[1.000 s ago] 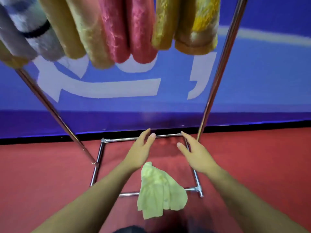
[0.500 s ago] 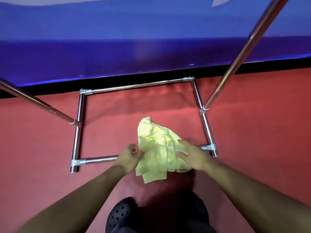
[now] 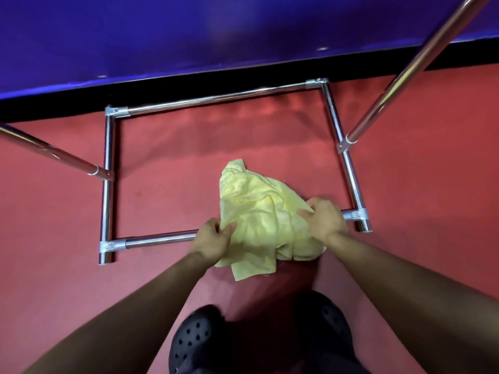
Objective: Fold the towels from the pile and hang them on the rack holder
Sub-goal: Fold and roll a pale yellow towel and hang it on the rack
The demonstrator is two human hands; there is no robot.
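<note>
A pale yellow towel [image 3: 259,217] lies crumpled on the red floor [image 3: 175,168], draped across the near bar of the rack base [image 3: 108,147], the chrome rectangle of tubes with grey corner joints. Most of the cloth sits inside that rectangle, toward its right half, and a loose flap spills over the near bar toward the person.

Both hands are on it. The left hand [image 3: 213,238] is at the towel's left edge, thumb and fingers curled and pinching the fabric right where the cloth crosses the near bar. The right hand [image 3: 325,220] is on the towel's right side, fingers bent and bunching a fold of cloth, just beside the rack base's near right corner joint. Both forearms reach in from the bottom of the view.

Two slanted chrome poles rise off the rack base: the left pole [image 3: 54,155] joins the left side tube about midway, the right pole [image 3: 405,76] joins the right side tube and runs up out of the top right corner. Beyond the far bar of the rack base runs a black strip, then a blue wall [image 3: 189,31]. On the near side of the rack base, at the bottom edge, sit two black perforated clogs [image 3: 194,344], the left one clearer than the right.
</note>
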